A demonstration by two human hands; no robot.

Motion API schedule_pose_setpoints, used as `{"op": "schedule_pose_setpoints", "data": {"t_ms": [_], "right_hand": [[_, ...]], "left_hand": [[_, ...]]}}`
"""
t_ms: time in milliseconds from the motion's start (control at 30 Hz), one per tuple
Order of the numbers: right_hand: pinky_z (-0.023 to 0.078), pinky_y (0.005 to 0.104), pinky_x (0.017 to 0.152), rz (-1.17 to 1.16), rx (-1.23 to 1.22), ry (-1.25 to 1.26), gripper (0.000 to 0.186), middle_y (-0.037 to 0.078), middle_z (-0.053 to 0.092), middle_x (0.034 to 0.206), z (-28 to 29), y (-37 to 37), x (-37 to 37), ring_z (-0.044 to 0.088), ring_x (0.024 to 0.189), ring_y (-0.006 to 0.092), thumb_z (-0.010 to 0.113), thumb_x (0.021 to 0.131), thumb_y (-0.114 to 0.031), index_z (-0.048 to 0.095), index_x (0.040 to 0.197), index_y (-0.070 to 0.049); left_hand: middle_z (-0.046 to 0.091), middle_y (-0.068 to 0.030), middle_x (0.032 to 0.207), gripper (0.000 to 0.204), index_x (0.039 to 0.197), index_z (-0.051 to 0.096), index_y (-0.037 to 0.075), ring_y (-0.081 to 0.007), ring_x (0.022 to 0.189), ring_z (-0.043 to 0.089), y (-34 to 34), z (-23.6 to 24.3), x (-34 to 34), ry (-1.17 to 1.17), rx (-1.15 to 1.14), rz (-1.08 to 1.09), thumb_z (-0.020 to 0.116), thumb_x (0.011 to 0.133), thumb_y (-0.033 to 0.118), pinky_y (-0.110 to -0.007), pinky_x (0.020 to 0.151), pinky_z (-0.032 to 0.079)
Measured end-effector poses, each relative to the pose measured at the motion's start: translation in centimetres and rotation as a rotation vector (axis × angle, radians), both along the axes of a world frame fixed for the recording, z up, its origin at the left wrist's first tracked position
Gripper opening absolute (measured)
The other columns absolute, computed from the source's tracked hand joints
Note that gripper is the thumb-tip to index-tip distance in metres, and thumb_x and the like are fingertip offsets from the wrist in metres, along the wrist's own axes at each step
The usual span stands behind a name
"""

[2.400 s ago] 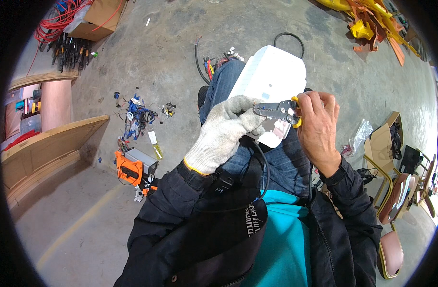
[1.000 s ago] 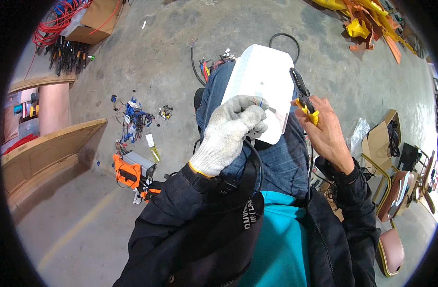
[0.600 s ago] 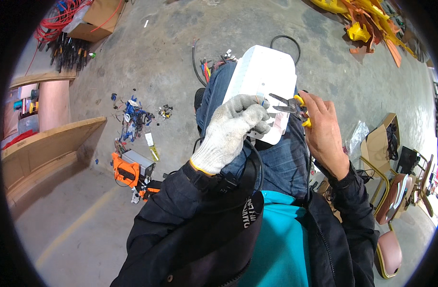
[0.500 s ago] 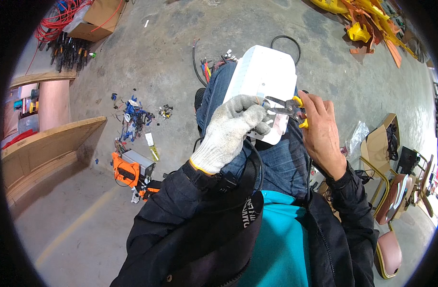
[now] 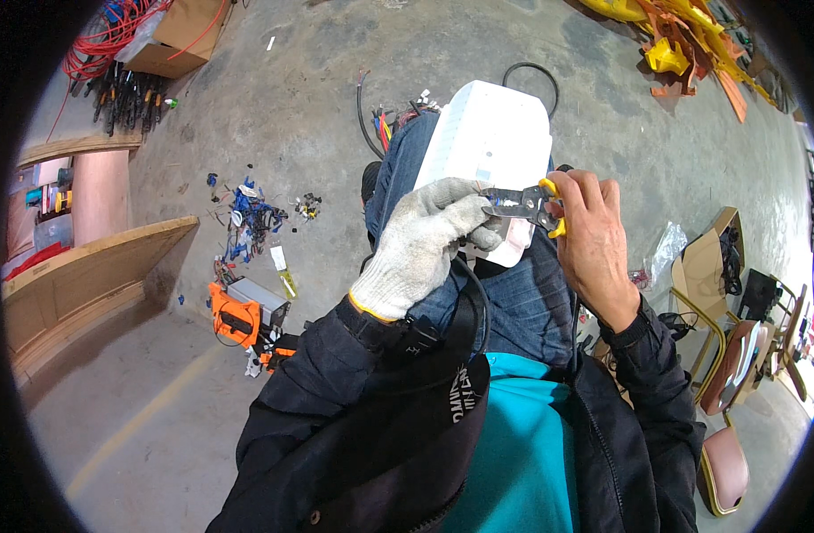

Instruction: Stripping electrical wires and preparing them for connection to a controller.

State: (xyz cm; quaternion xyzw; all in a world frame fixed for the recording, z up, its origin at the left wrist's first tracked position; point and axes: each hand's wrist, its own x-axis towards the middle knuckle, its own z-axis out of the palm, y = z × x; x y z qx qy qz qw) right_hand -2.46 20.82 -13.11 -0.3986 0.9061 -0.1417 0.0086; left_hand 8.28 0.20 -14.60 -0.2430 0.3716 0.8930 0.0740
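Concrete floor [image 5: 291,107], pliers [image 5: 536,204] by gloved hand [image 5: 420,235], pinch obscured

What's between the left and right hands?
Head view: yellow-handled pliers, held by the right hand, over the white housing; tips at the left hand.

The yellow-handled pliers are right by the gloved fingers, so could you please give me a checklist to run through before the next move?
1. Right hand holding the pliers by their handles: ok.
2. Left hand gloved: ok.
3. Right hand gloved: not ok, bare.
4. Plier tips clear of the gloved fingertips: cannot tell, they overlap in this view.
5. White housing lying on the jeans: ok.
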Motion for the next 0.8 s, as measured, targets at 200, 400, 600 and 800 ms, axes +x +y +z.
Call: {"op": "schedule_pose_setpoints", "data": {"t_ms": [200, 400, 600, 800], "right_hand": [[0.046, 0.0400, 0.087, 0.014, 0.002, 0.041, 0.031, 0.012, 0.058, 0.114, -0.17, 0.03, -0.16, 0.050, 0.099, 0.0301, 0.066, 0.094, -0.008, 0.060, 0.124, -0.005], [0.047, 0.0390, 0.086, 0.006, 0.020, 0.033, 0.029, 0.012, 0.059, 0.113, -0.27, 0.07, -0.23, 0.050, 0.099, 0.0290, 0.065, 0.095, -0.008, 0.061, 0.124, -0.006], [0.048, 0.0377, 0.086, -0.014, 0.044, 0.035, 0.028, 0.011, 0.059, 0.112, -0.71, 0.19, -0.10, 0.050, 0.098, 0.0270, 0.064, 0.096, -0.009, 0.062, 0.124, -0.007], [0.047, 0.0373, 0.085, -0.007, 0.044, 0.044, 0.026, 0.010, 0.059, 0.110, -0.49, 0.19, -0.16, 0.050, 0.097, 0.0265, 0.064, 0.096, -0.010, 0.062, 0.122, -0.008]], "left_hand": [[0.074, -0.0143, 0.101, 0.026, 0.122, 0.063, -0.007, -0.0182, 0.081, 0.075, -0.07, 0.31, -0.08, 0.018, 0.014, -0.006, 0.063, 0.101, 0.008, -0.032, 0.075, 0.064], [0.073, -0.0145, 0.098, 0.026, 0.121, 0.063, -0.006, -0.0187, 0.080, 0.075, -0.19, 0.06, -0.19, 0.026, -0.001, -0.025, 0.065, 0.101, 0.010, -0.031, 0.075, 0.064], [0.073, -0.0141, 0.097, 0.029, 0.123, 0.062, -0.007, -0.0173, 0.079, 0.074, -0.20, 0.24, -0.15, 0.003, -0.022, -0.030, 0.066, 0.100, 0.011, -0.030, 0.074, 0.063], [0.072, -0.0097, 0.099, 0.023, 0.118, 0.065, -0.005, -0.0123, 0.083, 0.068, -0.11, 0.08, 0.03, -0.003, -0.022, -0.029, 0.064, 0.101, 0.009, -0.025, 0.075, 0.055]]}}
